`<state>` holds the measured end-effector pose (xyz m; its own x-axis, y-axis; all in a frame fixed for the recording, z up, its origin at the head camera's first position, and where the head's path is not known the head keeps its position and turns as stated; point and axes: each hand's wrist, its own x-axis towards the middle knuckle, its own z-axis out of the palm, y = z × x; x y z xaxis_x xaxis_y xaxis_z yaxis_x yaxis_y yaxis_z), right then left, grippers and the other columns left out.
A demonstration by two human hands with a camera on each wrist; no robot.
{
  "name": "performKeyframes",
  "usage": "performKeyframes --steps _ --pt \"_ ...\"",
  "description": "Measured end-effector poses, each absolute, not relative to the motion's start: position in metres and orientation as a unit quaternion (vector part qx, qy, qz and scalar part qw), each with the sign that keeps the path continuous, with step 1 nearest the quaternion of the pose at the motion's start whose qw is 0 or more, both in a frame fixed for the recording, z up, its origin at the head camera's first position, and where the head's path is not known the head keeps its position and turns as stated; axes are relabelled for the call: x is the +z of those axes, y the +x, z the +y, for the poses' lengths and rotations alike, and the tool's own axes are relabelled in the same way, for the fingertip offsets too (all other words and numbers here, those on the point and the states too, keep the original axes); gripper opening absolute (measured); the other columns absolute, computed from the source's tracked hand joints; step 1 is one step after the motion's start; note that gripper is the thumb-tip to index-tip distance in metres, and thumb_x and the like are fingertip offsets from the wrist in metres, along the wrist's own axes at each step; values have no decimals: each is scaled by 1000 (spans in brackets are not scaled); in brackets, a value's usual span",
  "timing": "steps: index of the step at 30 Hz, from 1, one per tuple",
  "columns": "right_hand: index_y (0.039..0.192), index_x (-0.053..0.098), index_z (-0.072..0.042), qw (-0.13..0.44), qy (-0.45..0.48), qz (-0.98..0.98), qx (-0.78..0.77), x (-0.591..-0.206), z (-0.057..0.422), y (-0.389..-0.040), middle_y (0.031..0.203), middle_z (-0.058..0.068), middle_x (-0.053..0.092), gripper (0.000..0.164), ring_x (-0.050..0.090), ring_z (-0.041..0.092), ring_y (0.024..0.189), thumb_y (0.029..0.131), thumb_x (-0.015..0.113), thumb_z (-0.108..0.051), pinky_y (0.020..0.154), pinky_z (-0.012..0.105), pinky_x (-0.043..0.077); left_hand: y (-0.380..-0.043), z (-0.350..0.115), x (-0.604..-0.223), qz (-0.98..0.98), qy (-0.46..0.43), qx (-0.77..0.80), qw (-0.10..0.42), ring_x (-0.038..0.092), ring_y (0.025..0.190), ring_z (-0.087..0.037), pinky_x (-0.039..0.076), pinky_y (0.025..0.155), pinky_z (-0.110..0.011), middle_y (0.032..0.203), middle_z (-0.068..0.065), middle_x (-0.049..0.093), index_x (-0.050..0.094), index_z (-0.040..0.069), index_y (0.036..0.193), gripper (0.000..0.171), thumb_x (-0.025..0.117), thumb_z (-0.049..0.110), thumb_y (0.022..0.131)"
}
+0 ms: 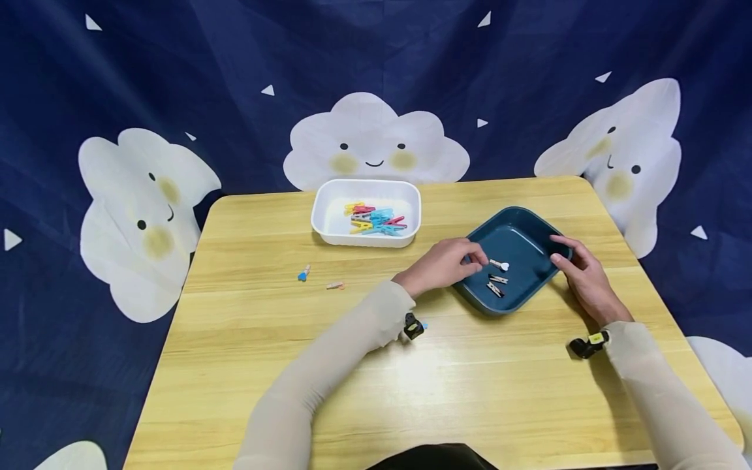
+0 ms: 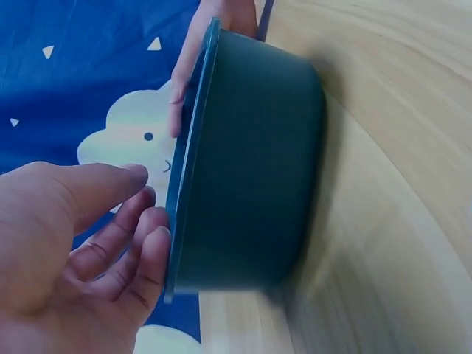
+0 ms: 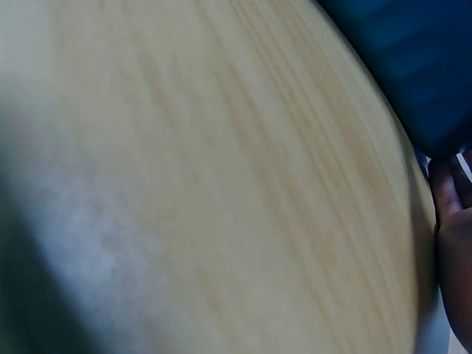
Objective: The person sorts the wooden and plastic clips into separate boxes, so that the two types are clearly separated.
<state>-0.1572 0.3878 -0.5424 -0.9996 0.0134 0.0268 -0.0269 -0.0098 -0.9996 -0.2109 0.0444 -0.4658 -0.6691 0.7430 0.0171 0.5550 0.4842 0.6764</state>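
Note:
A dark teal basin [image 1: 531, 225] stands at the right of the table, turned at an angle. Inside lie a small wooden clothespin with a white heart [image 1: 501, 265] and two dark-and-pale clothespins [image 1: 495, 289]. My left hand [image 1: 449, 261] is over the basin's left rim, its fingers loosely bent and the heart clothespin just beyond their tips. In the left wrist view no object shows between thumb and fingers of that hand [image 2: 96, 243]. On the opposite side, my right hand [image 1: 584, 277] grips the basin's right rim between thumb and fingers.
A white basin [image 1: 367, 240] with several coloured plastic clothespins [image 1: 382, 222] stands at the back middle. Left of centre lie a blue-heart clothespin [image 1: 303, 273] and a pale pink clothespin [image 1: 335, 285]. A small blue piece [image 1: 425, 326] peeks out beside the left wrist camera.

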Motion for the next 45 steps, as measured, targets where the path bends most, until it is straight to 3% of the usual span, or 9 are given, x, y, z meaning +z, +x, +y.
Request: performKeyframes --steps 7,17,29,38,45 --pt "159 54 -11 17 4 -704 710 -544 389 -157 152 -14 49 49 39 1 133 111 59 -5 104 11 37 -212 15 -471 850 356 360 145 66 104 -7 51 91 -19 115 5 75 78 18 121 15 70 22 109" --pt "160 52 -9 17 0 -708 706 -543 389 -157 152 -13 49 49 40 2 134 112 59 -6 104 11 37 -204 -31 -490 836 373 364 175 65 94 -11 54 87 -24 116 1 75 79 12 120 16 70 18 108" --pt "160 52 -10 12 -1 -719 695 -541 389 -156 154 -14 47 49 37 1 138 112 59 -8 106 11 35 -187 -68 -513 801 419 327 276 66 97 -3 55 91 -22 114 7 73 78 18 120 16 76 20 104" --pt "161 51 -11 9 0 -724 690 -540 389 -157 156 -15 45 50 36 -1 143 112 59 -8 107 9 35 -175 -80 -514 821 422 284 258 58 91 -6 51 86 -23 110 6 69 79 19 117 14 78 18 103" --pt "161 51 -11 8 -1 -726 688 -540 389 -156 155 -14 45 49 36 1 141 112 59 -9 107 10 34 -166 -79 -515 830 428 271 235 60 97 -8 51 92 -26 111 4 70 78 18 114 10 76 17 105"
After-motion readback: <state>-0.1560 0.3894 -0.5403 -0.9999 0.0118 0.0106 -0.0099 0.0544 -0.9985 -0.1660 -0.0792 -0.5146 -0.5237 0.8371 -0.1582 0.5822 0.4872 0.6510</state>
